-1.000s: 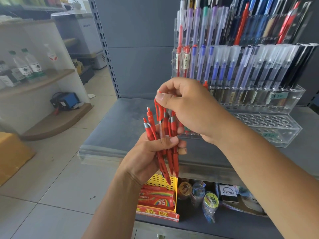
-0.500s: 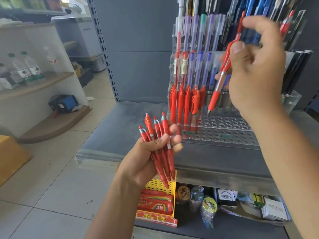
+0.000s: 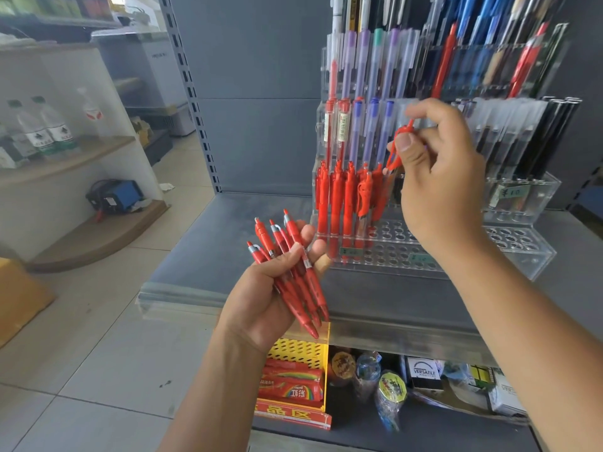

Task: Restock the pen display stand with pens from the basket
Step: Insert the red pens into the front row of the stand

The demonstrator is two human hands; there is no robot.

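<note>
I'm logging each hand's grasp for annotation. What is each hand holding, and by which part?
The left hand grips a bundle of red pens around their barrels. The right hand pinches a single red pen near its clip end, over the display stand.

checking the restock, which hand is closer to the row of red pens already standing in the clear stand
Right. The right hand is just beside the row of red pens, lowering one more pen toward it. The left hand sits lower and to the left, holding a bunch of red pens.
</note>
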